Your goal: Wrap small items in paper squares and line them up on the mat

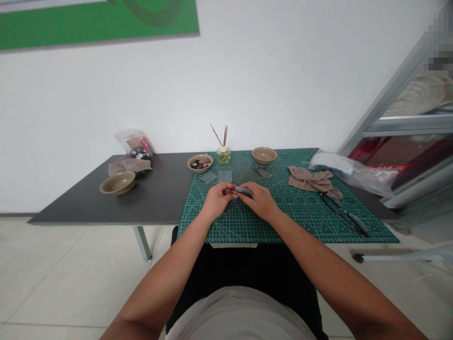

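Observation:
Over the green cutting mat (244, 226), both hands meet with fingertips close together. My right hand (262, 202) is closed on a curved grey piece (245, 191) that looks like a bent sheet of sandpaper. My left hand (217, 200) pinches at the other side; a small brownish bit shows at its fingertips, too small to name. Just beyond lie flat grey sheets (225, 176), and a darker crumpled grey piece (263, 172) rests to their right. A tan bowl (190, 168) at the back left holds several dark and pinkish pieces.
A reed diffuser (224, 155) and another tan bowl (264, 161) stand at the back. Right are a brown cloth (307, 178), black-handled tongs or a similar tool (345, 216), and a plastic bag (354, 172). Left are a tan bowl (118, 190), a cloth (130, 165) and a clear tub (132, 140).

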Demonstrator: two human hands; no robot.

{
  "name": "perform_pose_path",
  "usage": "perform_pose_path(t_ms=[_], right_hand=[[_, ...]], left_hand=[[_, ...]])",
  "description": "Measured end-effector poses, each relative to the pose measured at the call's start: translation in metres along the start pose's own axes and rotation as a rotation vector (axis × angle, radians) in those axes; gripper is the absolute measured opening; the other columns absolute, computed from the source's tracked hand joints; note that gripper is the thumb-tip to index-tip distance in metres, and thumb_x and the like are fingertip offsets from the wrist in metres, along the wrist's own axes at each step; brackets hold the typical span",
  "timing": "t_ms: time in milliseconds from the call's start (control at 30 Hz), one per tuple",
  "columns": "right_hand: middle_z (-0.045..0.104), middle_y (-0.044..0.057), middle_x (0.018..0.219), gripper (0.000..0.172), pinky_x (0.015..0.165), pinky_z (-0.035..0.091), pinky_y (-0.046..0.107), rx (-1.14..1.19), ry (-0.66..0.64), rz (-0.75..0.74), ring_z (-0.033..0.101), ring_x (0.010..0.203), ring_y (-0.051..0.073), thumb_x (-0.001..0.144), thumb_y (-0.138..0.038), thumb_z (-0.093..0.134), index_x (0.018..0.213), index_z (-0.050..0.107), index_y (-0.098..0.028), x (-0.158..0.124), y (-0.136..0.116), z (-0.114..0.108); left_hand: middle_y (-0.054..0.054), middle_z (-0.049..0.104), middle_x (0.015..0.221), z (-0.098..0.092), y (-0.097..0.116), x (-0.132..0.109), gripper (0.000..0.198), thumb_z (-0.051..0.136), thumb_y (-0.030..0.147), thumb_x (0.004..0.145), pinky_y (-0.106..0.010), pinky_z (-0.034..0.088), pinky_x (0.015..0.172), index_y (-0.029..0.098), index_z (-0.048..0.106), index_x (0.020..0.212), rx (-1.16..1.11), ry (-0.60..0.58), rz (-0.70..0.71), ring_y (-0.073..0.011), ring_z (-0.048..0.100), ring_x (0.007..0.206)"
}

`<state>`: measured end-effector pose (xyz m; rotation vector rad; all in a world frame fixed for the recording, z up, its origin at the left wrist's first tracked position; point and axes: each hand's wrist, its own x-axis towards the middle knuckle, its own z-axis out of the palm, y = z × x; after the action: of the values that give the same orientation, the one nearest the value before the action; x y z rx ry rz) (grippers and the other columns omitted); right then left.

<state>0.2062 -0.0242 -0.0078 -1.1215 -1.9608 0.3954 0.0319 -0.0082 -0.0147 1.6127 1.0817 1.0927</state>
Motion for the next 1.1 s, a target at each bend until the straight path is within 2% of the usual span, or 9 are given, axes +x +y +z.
perform_pose_path(t_ms=[300,433,533,600,667,800,867,1000,1100], right_hand=[[0.069,0.003,0.089,0.009,0.077,0.047,0.032,0.023,-0.001,0.004,0.063,0.083,0.019,0.082,-0.024,0.062,0.09,0.065,-0.021,-0.001,-0.003,-0.001],[0.068,0.002,0.081,0.009,0.074,0.048,0.032,0.087,0.085,0.149,0.063,0.076,0.019,0.078,-0.028,0.065,0.085,0.064,-0.022,0.0,0.003,-0.002],[0.068,0.004,0.089,0.032,0.071,0.05,0.034,0.224,0.267,0.322,0.064,0.078,0.02,0.073,-0.033,0.07,0.1,0.058,-0.021,0.004,0.014,0.001],[0.068,0.005,0.094,0.051,0.069,0.052,0.035,0.322,0.25,0.383,0.065,0.077,0.02,0.071,-0.036,0.072,0.114,0.05,-0.021,0.006,0.021,0.005],[0.066,0.009,0.104,0.054,0.074,0.052,0.038,0.284,0.223,0.348,0.065,0.084,0.022,0.07,-0.033,0.072,0.118,0.048,-0.021,0.007,0.025,0.007],[0.063,0.012,0.109,0.037,0.091,0.046,0.046,0.028,0.312,0.212,0.059,0.101,0.027,0.07,-0.025,0.07,0.104,0.059,-0.019,0.006,0.021,0.006],[0.066,0.01,0.101,0.028,0.088,0.048,0.044,0.066,0.264,0.188,0.062,0.094,0.025,0.076,-0.027,0.065,0.102,0.062,-0.019,0.004,0.016,0.004],[0.07,0.003,0.091,0.027,0.075,0.052,0.033,0.269,0.005,0.127,0.065,0.078,0.017,0.082,-0.034,0.062,0.106,0.065,-0.023,0.001,0.007,0.002],[0.071,0.002,0.09,0.024,0.074,0.052,0.031,0.301,-0.03,0.137,0.066,0.078,0.016,0.08,-0.037,0.066,0.101,0.067,-0.023,0.0,0.006,0.003]], left_hand=[[-0.002,0.067,0.079,0.0,-0.003,0.001,0.021,0.065,0.013,0.069,-0.028,0.049,0.074,0.017,0.068,0.09,0.011,-0.021,0.007,-0.0138,0.061,0.072],[-0.001,0.066,0.078,0.0,-0.003,0.001,0.024,0.065,0.013,0.069,-0.027,0.047,0.071,0.017,0.07,0.092,0.053,0.032,0.029,-0.0131,0.059,0.071],[-0.002,0.067,0.079,-0.001,-0.003,0.001,0.025,0.066,0.016,0.071,-0.027,0.047,0.071,0.017,0.07,0.095,0.012,0.124,0.031,-0.0133,0.059,0.07],[-0.002,0.068,0.08,-0.002,-0.002,0.002,0.023,0.063,0.022,0.075,-0.028,0.048,0.072,0.018,0.07,0.097,-0.041,0.164,0.052,-0.0136,0.061,0.071],[-0.002,0.068,0.079,-0.002,-0.002,0.003,0.022,0.061,0.029,0.08,-0.028,0.049,0.07,0.018,0.07,0.097,-0.084,0.193,0.063,-0.0135,0.061,0.068],[-0.002,0.068,0.074,-0.001,-0.002,0.003,0.025,0.065,0.034,0.077,-0.028,0.05,0.065,0.017,0.068,0.095,-0.126,0.209,0.011,-0.0136,0.062,0.063],[-0.001,0.067,0.072,0.0,-0.003,0.003,0.027,0.069,0.031,0.073,-0.028,0.051,0.065,0.016,0.066,0.095,-0.137,0.187,-0.002,-0.014,0.063,0.064],[-0.001,0.068,0.075,0.003,-0.002,0.0,0.022,0.068,0.023,0.071,-0.027,0.051,0.069,0.016,0.064,0.091,-0.072,0.113,0.024,-0.0143,0.065,0.07],[-0.001,0.069,0.08,0.004,0.004,-0.003,0.015,0.062,0.019,0.075,-0.028,0.05,0.073,0.017,0.065,0.089,0.1,0.081,0.069,-0.0142,0.065,0.074]])
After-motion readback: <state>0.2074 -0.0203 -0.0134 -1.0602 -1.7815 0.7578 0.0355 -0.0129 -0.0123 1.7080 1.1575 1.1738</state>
